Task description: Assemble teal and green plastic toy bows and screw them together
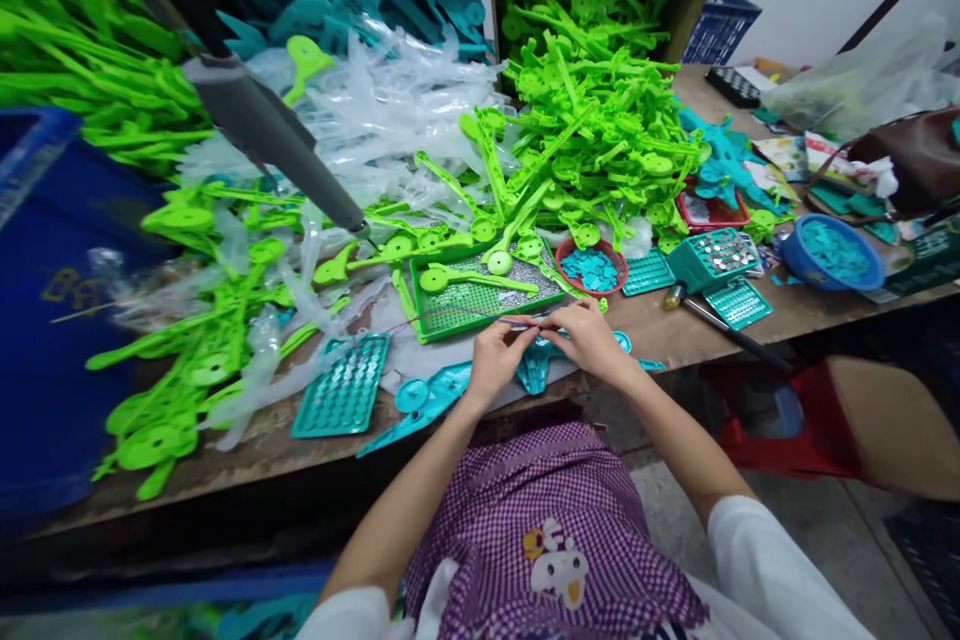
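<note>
My left hand and my right hand meet at the bench's front edge, fingertips pinched on thin dark wires. The wires trail left towards a teal tray with round pockets. Beneath and beside my hands lie teal plastic parts, partly hidden by them. Just behind is a green tray of small metal pieces, with a lime-green part across it. A red bowl of flat teal pieces stands behind my right hand.
A grey electric screwdriver hangs at the left. Lime-green parts pile up behind. At the far left is a blue bin. Stacked teal trays, a metal-shafted tool and a blue bowl lie to the right.
</note>
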`<control>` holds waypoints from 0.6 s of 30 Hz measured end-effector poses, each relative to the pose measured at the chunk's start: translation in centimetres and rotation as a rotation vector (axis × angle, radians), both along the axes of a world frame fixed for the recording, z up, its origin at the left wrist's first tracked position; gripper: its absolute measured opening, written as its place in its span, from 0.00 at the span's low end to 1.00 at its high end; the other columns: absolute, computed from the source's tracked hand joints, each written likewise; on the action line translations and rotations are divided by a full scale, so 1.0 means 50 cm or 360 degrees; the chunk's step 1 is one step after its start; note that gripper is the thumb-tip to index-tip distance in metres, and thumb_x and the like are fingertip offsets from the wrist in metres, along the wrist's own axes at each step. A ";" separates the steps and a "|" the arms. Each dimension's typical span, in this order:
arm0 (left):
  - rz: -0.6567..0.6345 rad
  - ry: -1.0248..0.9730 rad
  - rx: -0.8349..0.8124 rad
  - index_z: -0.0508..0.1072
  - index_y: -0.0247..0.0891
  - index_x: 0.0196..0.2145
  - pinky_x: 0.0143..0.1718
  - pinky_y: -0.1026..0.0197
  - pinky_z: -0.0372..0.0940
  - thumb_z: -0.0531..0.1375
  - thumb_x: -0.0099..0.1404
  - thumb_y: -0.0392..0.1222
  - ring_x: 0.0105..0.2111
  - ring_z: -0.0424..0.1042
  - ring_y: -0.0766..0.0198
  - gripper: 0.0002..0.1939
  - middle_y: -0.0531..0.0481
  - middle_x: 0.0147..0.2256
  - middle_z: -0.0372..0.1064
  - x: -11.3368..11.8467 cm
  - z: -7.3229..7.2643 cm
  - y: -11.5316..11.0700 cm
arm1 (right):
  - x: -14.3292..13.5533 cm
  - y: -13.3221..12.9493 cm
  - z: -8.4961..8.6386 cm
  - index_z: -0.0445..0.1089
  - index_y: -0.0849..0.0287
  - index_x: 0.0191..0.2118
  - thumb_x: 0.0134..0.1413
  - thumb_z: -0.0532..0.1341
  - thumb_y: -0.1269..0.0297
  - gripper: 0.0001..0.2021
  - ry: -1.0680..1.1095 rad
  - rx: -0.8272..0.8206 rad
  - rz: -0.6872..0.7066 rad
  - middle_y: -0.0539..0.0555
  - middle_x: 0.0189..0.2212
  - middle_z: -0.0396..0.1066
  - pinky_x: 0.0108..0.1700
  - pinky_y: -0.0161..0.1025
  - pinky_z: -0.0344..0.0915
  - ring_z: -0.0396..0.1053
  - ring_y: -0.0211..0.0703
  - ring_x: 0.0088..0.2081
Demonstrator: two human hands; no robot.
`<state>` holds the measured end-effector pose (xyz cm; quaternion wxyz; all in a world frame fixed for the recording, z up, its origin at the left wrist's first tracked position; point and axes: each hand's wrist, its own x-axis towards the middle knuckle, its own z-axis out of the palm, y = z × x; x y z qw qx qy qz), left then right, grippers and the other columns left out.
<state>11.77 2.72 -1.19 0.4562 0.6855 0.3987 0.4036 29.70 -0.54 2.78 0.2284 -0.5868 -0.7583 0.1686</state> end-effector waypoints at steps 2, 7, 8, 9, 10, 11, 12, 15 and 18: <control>-0.0018 0.0068 0.0072 0.76 0.39 0.43 0.49 0.51 0.72 0.61 0.65 0.46 0.48 0.75 0.55 0.12 0.43 0.46 0.76 -0.022 -0.006 -0.006 | 0.011 0.006 -0.002 0.74 0.56 0.37 0.60 0.62 0.66 0.03 -0.0003 -0.0020 -0.0014 0.53 0.36 0.79 0.52 0.46 0.50 0.72 0.45 0.42; 0.0026 0.0630 0.0545 0.75 0.40 0.50 0.53 0.44 0.67 0.61 0.65 0.49 0.52 0.72 0.50 0.18 0.41 0.51 0.73 -0.091 -0.037 -0.031 | 0.007 0.012 -0.023 0.72 0.56 0.38 0.60 0.59 0.69 0.04 0.0015 -0.0068 0.0043 0.52 0.37 0.78 0.57 0.49 0.45 0.71 0.44 0.42; -0.0015 0.0701 0.0590 0.75 0.40 0.50 0.52 0.45 0.67 0.60 0.66 0.49 0.50 0.72 0.50 0.17 0.41 0.50 0.74 -0.098 -0.043 -0.034 | 0.003 0.012 -0.028 0.71 0.56 0.38 0.60 0.59 0.70 0.04 -0.0014 -0.0088 0.0092 0.52 0.37 0.78 0.58 0.50 0.43 0.71 0.44 0.43; -0.0060 0.0752 0.0619 0.76 0.40 0.49 0.51 0.46 0.68 0.59 0.67 0.49 0.49 0.73 0.50 0.17 0.42 0.48 0.75 -0.103 -0.048 -0.035 | -0.001 0.012 -0.032 0.71 0.56 0.38 0.60 0.59 0.71 0.05 -0.0044 -0.0107 0.0129 0.52 0.38 0.77 0.58 0.51 0.42 0.71 0.44 0.43; -0.0095 0.0789 0.0636 0.76 0.41 0.49 0.50 0.46 0.68 0.59 0.68 0.49 0.48 0.73 0.51 0.16 0.42 0.48 0.75 -0.105 -0.051 -0.035 | -0.004 0.012 -0.035 0.71 0.57 0.38 0.61 0.59 0.71 0.05 -0.0073 -0.0121 0.0146 0.52 0.38 0.77 0.58 0.52 0.42 0.70 0.45 0.44; -0.0116 0.0814 0.0644 0.76 0.41 0.48 0.49 0.47 0.68 0.58 0.68 0.50 0.47 0.74 0.51 0.16 0.43 0.47 0.76 -0.105 -0.053 -0.034 | -0.006 0.011 -0.036 0.71 0.56 0.38 0.61 0.59 0.71 0.04 -0.0102 -0.0127 0.0145 0.53 0.39 0.77 0.58 0.52 0.42 0.70 0.45 0.45; -0.0122 0.0827 0.0646 0.77 0.41 0.48 0.48 0.47 0.68 0.58 0.68 0.50 0.46 0.74 0.51 0.16 0.43 0.47 0.76 -0.105 -0.055 -0.032 | -0.006 0.010 -0.037 0.71 0.56 0.38 0.61 0.59 0.71 0.04 -0.0134 -0.0124 0.0133 0.53 0.39 0.76 0.57 0.52 0.43 0.69 0.46 0.46; -0.0116 0.0821 0.0615 0.78 0.42 0.45 0.46 0.49 0.69 0.59 0.67 0.51 0.45 0.75 0.52 0.15 0.44 0.45 0.77 -0.103 -0.057 -0.024 | -0.001 0.011 -0.030 0.71 0.57 0.40 0.61 0.59 0.71 0.05 -0.0258 -0.0090 0.0144 0.54 0.40 0.76 0.56 0.52 0.43 0.68 0.47 0.47; -0.0148 0.0787 0.0546 0.79 0.42 0.44 0.46 0.49 0.69 0.61 0.66 0.50 0.46 0.76 0.52 0.14 0.45 0.45 0.78 -0.105 -0.057 -0.017 | 0.006 0.020 -0.019 0.72 0.57 0.40 0.63 0.58 0.70 0.06 -0.0318 -0.0062 0.0317 0.54 0.39 0.76 0.55 0.51 0.44 0.68 0.46 0.46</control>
